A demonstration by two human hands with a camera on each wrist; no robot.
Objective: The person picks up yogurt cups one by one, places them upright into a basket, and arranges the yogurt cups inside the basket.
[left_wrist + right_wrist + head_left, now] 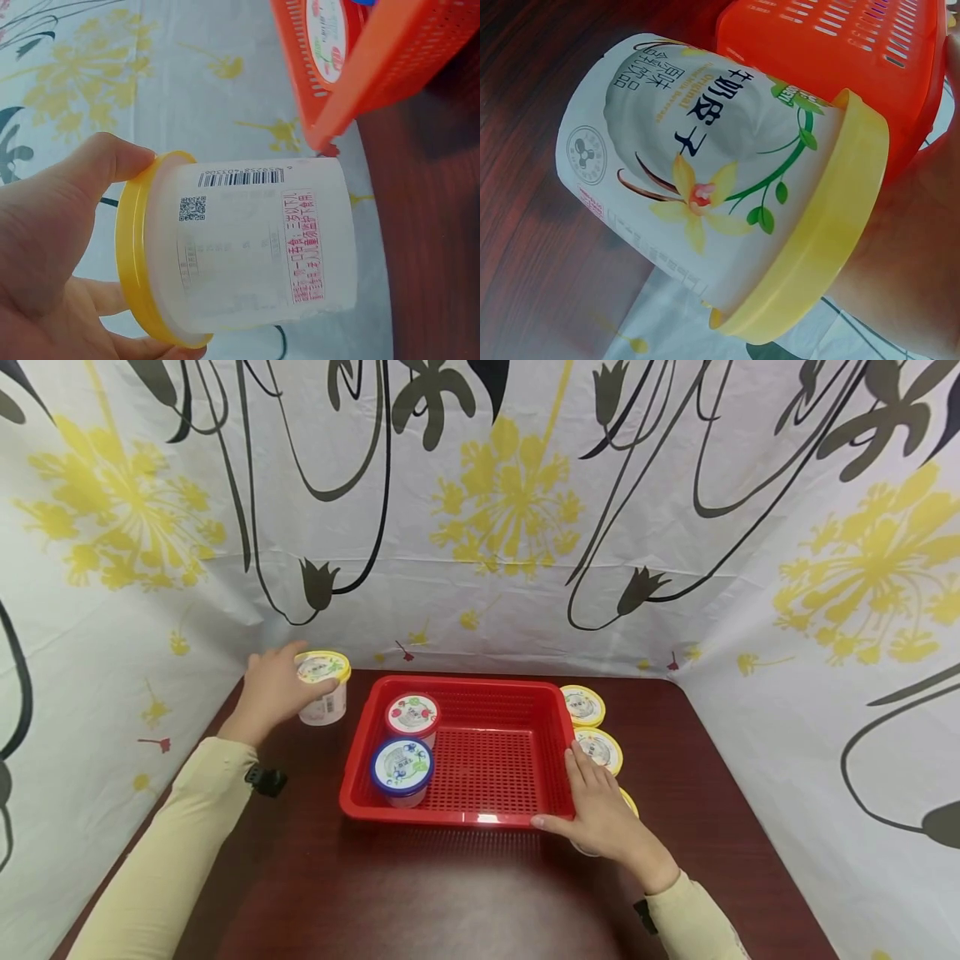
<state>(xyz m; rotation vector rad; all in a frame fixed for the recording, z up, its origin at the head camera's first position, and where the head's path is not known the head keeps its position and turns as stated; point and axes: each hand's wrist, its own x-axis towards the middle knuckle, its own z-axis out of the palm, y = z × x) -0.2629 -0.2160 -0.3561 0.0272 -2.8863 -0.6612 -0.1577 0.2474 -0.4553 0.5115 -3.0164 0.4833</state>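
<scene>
A: Head view first. State of the left grip?

B: The left hand (272, 691) grips a yellow-lidded tub (330, 699) by its lid. The tub is over the table's (450, 893) far left, apart from the red basket (457, 817) and to its left. Long axis near upright, lid up. Base contact with the table: cannot tell.

A: And the right hand (606, 814)?

B: Fingers straight, thumb spread from them, touching the basket's near right corner. It is the farther hand from that tub. Of the side tubs (583, 706), the nearest is mostly hidden beneath it.

A: Left wrist view?

B: Thumb on one edge of the lid, fingers on the opposite edge; the axis runs outward from the palm. Fingertips partly hidden behind the lid; basket cut off at the frame.

A: Right wrist view?

B: One side tub dominates, overlapping the basket's wall. The fingers are not visible; pressure on the rim cannot be judged.
</scene>
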